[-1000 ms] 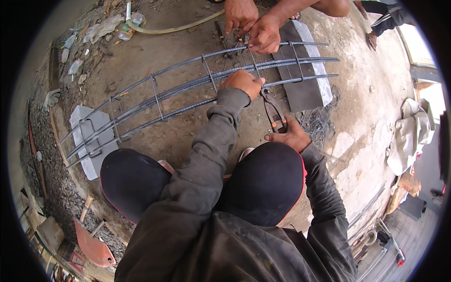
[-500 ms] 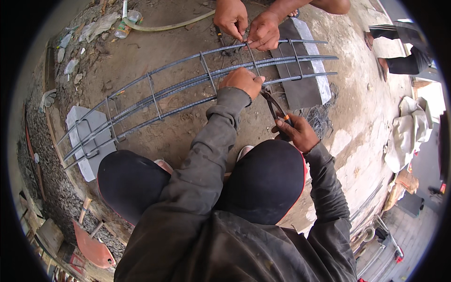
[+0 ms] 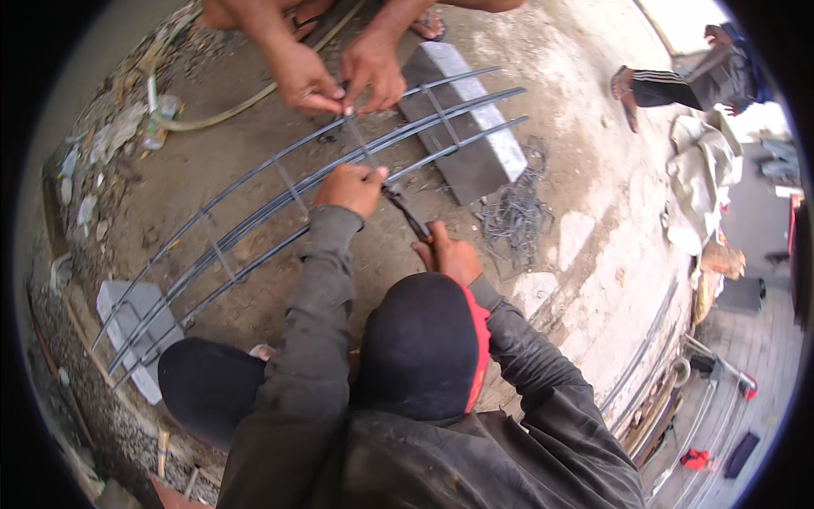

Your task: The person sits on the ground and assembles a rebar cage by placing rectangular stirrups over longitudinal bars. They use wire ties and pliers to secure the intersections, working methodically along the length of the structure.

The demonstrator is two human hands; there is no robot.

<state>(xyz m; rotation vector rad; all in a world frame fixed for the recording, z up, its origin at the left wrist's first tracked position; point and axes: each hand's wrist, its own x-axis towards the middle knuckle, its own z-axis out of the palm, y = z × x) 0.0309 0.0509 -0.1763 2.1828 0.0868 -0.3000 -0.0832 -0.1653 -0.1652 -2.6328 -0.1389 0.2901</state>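
A rebar cage (image 3: 246, 222) of long ribbed bars with square stirrups lies slantwise ahead of me. My left hand (image 3: 349, 191) is closed around its near bars beside a stirrup; its fingertips are partly hidden. In my right hand (image 3: 454, 256) are pincers (image 3: 409, 212) with dark jaws, the handles held close together. Their jaws meet the nearest bar just right of my left hand; any wire between them is too small to make out. Across the cage, another person's two hands (image 3: 343, 81) pinch at the far bar, on the same stirrup.
Concrete blocks (image 3: 500, 127) (image 3: 136, 327) support both cage ends. Cut wire (image 3: 515, 212) lies heaped beside the right block. A hose (image 3: 229, 114) and plastic litter (image 3: 119, 131) are at the far left. Another person's legs (image 3: 666, 87) show at the right, near a pale sheet (image 3: 699, 182).
The view has turned, so the cage appears lower and further left. My pincers' handles have come closer together, with the jaws at the near bar. My left hand stays on the cage.
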